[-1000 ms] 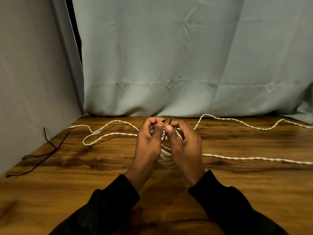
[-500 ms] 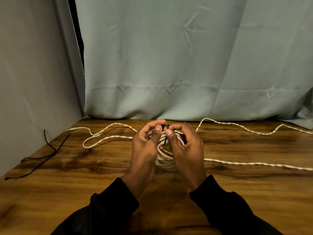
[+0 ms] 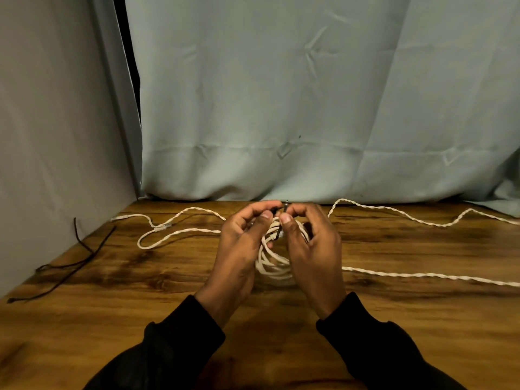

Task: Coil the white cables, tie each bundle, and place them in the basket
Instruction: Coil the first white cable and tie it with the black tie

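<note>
Above table (image 3: 394, 319): coil (image 3: 274, 266) raised for tying.
Left hand (image 3: 242, 249), right hand (image 3: 309, 249): each pinching black tie (image 3: 281, 220), twisting it snug.

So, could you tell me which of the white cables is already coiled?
The coiled white cable between the left hand and right hand; the loose white cables trail uncoiled across the table.

A coil (image 3: 274, 266) sits mid-table (image 3: 84, 319) between the two hands. Loose cable (image 3: 180, 232) lies to its left and ties (image 3: 67, 266) lie far left. Another cable (image 3: 422, 275) trails right.
</note>
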